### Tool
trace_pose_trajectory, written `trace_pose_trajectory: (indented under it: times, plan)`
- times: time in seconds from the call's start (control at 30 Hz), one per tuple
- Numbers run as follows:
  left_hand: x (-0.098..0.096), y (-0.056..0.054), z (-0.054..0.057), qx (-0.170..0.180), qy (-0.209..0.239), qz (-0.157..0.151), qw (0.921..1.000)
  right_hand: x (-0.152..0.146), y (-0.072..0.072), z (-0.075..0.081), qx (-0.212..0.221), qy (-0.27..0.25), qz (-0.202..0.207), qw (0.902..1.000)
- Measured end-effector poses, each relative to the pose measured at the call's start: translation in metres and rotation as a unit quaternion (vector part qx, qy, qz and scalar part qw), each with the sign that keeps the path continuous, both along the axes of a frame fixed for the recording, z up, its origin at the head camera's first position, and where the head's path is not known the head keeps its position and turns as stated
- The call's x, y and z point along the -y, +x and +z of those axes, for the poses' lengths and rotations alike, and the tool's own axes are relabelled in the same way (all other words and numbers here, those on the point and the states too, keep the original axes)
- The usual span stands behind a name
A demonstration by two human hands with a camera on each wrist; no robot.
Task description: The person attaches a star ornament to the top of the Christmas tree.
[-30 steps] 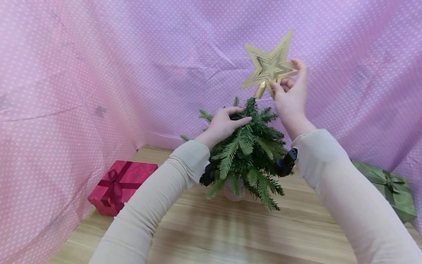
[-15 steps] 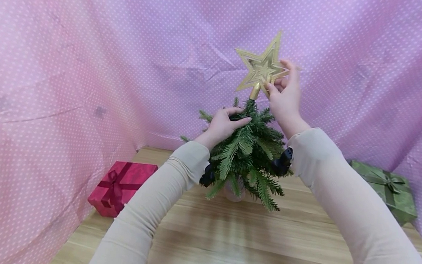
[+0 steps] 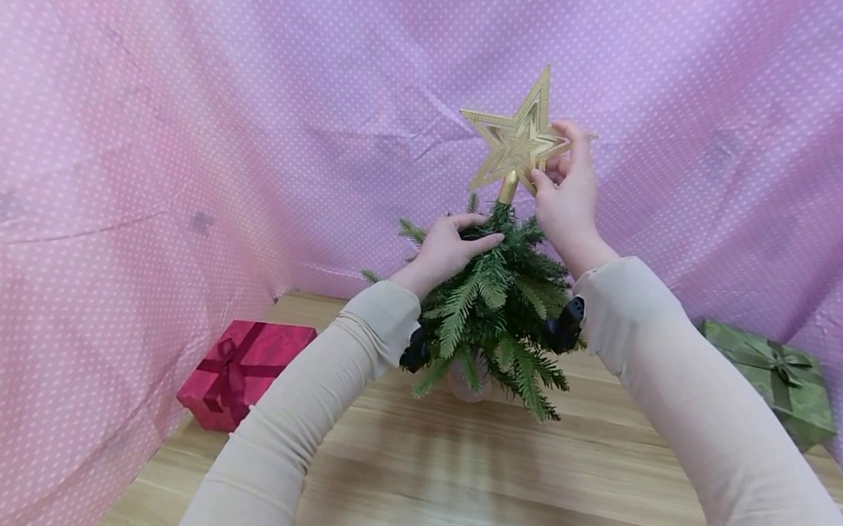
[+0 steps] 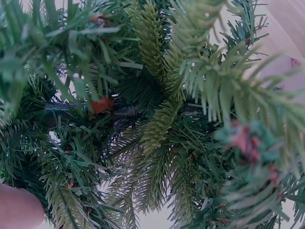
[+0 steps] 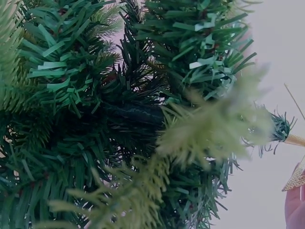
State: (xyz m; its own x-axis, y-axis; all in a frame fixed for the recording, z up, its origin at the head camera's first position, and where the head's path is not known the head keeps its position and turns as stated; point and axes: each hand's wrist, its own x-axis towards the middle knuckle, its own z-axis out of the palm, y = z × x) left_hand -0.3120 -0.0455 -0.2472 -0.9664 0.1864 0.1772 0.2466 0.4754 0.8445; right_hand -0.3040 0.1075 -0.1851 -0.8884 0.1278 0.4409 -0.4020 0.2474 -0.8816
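Note:
A gold star tree topper (image 3: 520,145) stands over the tip of a small artificial Christmas tree (image 3: 489,298). My right hand (image 3: 569,196) pinches the star by its right points between thumb and fingers. The topper's gold sleeve meets the topmost sprig, which the right wrist view shows entering the gold sleeve (image 5: 295,140). Just below the tip, my left hand (image 3: 444,248) holds the tree's upper part between thumb and fingers; its fingertips are partly lost among the needles. Green branches (image 4: 162,124) fill most of the left wrist view, with a bit of skin at the lower left.
A red gift box (image 3: 243,364) with a dark ribbon sits on the left of the wooden table (image 3: 403,479). To the right, behind the forearm, is a green gift box (image 3: 780,382). Pink dotted cloth (image 3: 328,121) hangs around the back and sides.
My right hand has brought the star left and slightly down, turning it more upright, so its sleeve sits lower on the tree's tip. The left hand has stayed in place.

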Motion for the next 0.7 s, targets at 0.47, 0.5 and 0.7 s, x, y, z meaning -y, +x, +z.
trace_pose_trajectory:
  times: [0.47, 0.5, 0.7]
  plan:
    - [-0.0007, 0.0017, -0.0013, -0.008, 0.001, 0.002, 1.0, -0.0013, 0.001, -0.0029, -0.008, 0.053, 0.001, 0.9986]
    - [-0.0008, 0.002, -0.001, -0.009, 0.002, 0.002, 1.0, -0.0014, 0.0014, -0.003, -0.01, 0.058, 0.0, 0.9982]
    - [-0.0011, 0.003, -0.0002, -0.009, 0.003, 0.004, 1.0, -0.0018, 0.0027, -0.0031, -0.014, 0.074, -0.001, 0.9972]
